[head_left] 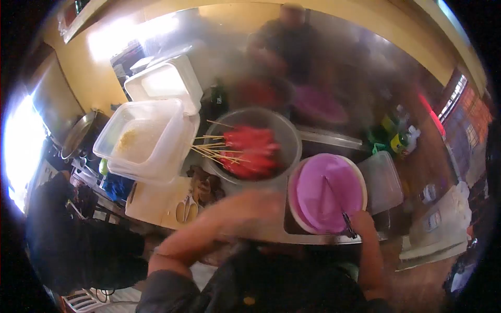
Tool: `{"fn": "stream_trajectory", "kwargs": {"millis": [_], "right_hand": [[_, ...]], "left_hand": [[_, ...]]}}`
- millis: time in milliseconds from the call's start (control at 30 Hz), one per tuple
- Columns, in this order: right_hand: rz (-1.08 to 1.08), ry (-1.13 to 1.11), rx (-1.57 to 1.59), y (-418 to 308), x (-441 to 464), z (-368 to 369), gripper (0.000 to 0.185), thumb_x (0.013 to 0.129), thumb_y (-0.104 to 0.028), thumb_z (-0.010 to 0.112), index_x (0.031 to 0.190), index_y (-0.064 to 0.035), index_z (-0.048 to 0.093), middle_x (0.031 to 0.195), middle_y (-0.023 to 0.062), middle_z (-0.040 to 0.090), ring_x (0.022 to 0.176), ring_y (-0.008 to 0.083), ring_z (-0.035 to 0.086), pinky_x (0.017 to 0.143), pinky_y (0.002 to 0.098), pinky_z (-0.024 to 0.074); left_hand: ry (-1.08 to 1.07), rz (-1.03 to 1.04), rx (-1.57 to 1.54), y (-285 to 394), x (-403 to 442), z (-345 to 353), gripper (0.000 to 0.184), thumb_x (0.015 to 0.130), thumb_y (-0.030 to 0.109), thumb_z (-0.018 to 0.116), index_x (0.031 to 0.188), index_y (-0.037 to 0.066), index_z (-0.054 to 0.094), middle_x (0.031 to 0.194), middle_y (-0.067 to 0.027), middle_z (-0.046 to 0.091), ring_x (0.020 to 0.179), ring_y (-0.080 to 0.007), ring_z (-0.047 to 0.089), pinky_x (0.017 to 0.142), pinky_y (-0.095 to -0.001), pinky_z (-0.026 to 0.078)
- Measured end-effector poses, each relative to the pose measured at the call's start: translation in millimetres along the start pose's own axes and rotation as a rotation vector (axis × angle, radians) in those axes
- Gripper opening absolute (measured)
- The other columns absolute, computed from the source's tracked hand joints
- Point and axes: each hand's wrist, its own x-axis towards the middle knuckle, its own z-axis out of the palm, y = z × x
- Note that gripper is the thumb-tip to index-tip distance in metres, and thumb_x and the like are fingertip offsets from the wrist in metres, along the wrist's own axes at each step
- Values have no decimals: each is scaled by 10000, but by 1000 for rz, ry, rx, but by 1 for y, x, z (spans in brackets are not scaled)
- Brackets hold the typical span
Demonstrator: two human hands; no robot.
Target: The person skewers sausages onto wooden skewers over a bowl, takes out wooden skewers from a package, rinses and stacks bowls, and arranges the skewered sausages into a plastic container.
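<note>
My right hand (362, 223) is closed around the black handle of a long, thin knife (338, 201). Its narrow blade lies slantwise over a purple basin (308, 175), which sits inside a pale tub (366, 195). Smeared by motion, my left hand (263, 204) is in front of a large metal bowl (295, 141), and its fingers cannot be made out. Inside that bowl are red skewered pieces (250, 151), with their wooden sticks (211, 151) pointing left.
Clear plastic tubs (143, 138) stand left of the bowl. Scissors (186, 209) lie on a cutting board (156, 202) beside a brown cloth-like heap (205, 186). To the right are a clear container (383, 180) and bottles (399, 141). The shiny back wall reflects a blurred figure (292, 47).
</note>
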Motion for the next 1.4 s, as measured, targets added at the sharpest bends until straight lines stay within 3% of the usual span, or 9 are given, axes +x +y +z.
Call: {"fn": "stream_trajectory", "kwargs": {"millis": [233,300,400,433,500,533,700,833,1400], "right_hand": [[-73,395,547,-18,-44,-151,290,889,-244,440,911,-24,628,910,163,633,812,291,612,729,382,478],[-507,240,1459,-6,-43,-152,270,885,-232,449,941,-34,624,982,161,621,800,294,604,771,386,467],[-155,89,1126,-7,24,-92,266,859,-249,497,946,-29,618,1037,169,601,832,321,597,805,429,453],[-154,292,334,-9,24,-69,270,832,-254,539,953,-24,612,1039,177,595,842,322,597,810,430,454],[-140,374,-10,-23,9,-43,305,793,-267,595,967,-17,600,1006,188,592,871,325,593,819,433,453],[-142,276,439,-33,4,-41,325,782,-275,609,974,-14,595,971,193,595,890,326,590,824,435,451],[-83,336,468,-51,-33,-20,285,773,-202,625,982,-11,594,938,186,604,909,328,584,811,403,453],[-114,456,484,-60,-60,-23,242,752,-121,636,962,-7,600,915,175,610,880,338,584,783,386,461],[-400,700,475,-103,-64,-36,149,747,-41,589,894,-36,606,893,144,616,831,339,571,742,396,448]], "left_hand": [[874,13,-347,-106,-11,-220,351,835,196,560,1139,27,515,1043,-79,572,930,-184,574,797,-330,475],[972,-30,-570,-138,-8,-257,421,851,262,556,1192,28,476,1135,-97,525,1015,-224,538,869,-353,439],[1064,-145,-703,-179,13,-296,579,811,377,613,1235,26,433,1227,-132,451,1115,-268,465,938,-380,387],[1097,-204,-778,-187,19,-305,637,781,415,635,1243,31,427,1236,-131,443,1119,-273,458,940,-391,379],[1136,-265,-856,-190,25,-313,694,751,454,657,1251,36,420,1244,-131,435,1124,-277,450,943,-402,372],[1159,-277,-772,-179,33,-310,699,732,459,669,1220,8,450,1180,-144,476,1068,-270,481,895,-381,405],[1287,-248,-305,-185,66,-332,447,704,362,694,904,-33,636,752,-92,589,650,-181,561,574,-318,458],[1243,-183,-423,-207,67,-342,384,725,286,691,905,-47,622,807,-110,595,660,-172,568,518,-292,459],[1238,-16,-635,-185,48,-307,386,799,224,634,1111,20,534,999,-89,570,875,-205,568,717,-341,489]]}}
